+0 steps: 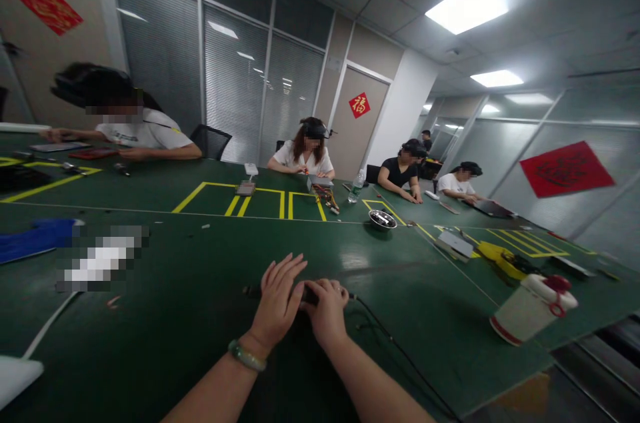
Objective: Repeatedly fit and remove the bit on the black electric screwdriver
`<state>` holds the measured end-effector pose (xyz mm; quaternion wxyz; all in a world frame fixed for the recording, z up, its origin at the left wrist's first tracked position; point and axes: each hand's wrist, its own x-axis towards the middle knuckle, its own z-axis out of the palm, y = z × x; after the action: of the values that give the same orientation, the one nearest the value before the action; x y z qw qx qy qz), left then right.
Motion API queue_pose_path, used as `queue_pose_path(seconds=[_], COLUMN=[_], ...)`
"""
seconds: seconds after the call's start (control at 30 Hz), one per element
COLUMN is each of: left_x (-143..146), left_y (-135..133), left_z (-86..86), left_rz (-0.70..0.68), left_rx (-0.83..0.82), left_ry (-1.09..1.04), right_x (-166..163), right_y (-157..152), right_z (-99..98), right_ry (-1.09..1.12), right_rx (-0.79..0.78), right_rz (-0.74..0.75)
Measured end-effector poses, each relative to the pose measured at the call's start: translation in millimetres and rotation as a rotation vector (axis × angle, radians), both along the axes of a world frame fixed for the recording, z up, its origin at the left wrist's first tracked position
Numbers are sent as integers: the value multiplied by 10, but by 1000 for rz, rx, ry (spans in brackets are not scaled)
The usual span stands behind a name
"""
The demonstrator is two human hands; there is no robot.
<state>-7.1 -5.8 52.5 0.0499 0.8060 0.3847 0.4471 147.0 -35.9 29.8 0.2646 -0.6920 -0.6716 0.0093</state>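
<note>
A dark, slim corded tool that looks like an electric screwdriver [255, 291] lies sideways on the green tabletop. Its narrow end points left, and a black cable [395, 339] leaves its right end and curves toward the front edge. My right hand [327, 306] is wrapped around the tool's body near the cable end. Across its middle rests my left hand [280, 299], palm down with the fingers stretched out; a green bangle [247, 356] is on that wrist. Both hands cover most of the tool, and their thumbs are close together.
A metal bowl [383, 219] holds small dark items. At right stands a white cup [533, 309] with a red-topped lid, near a yellow tool [503, 259]. A white power strip [105, 256] and blue object [35, 239] lie left. Several people sit across the table [200, 303].
</note>
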Motion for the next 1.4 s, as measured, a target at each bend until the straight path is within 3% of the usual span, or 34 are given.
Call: queue_pose_path(seconds=[0.1, 0.23, 0.43, 0.53, 0.67, 0.87, 1.1, 1.27, 1.4], left_x=[0, -13, -14, -7, 28, 205, 372, 394, 285], left_y=[-2, 42, 64, 45, -3, -99, -100, -81, -18], left_z=[13, 14, 15, 40, 78, -6, -137, -80, 10], left_rz=[-11, 28, 19, -32, -145, -240, -203, -207, -275], left_rx=[3, -39, -112, -124, -135, -117, -141, -182, -218], left_ry=[25, 5, 43, 107, 206, 332, 411, 420, 438], right_x=[-241, -308, 118, 478, 776, 769, 933, 898, 840], right_y=[19, 28, -86, -256, -495, -612, -707, -726, -592], right_z=[5, -10, 37, 91, 109, 99, 209, 175, 262], right_ry=[-1, 8, 69, 78, 6, -153, -268, -234, -110], right_rx=[-57, -101, -5, 56, 20, -104, -264, -205, -145], right_rz=[52, 74, 218, 124, -1, -15, -27, -123, -239])
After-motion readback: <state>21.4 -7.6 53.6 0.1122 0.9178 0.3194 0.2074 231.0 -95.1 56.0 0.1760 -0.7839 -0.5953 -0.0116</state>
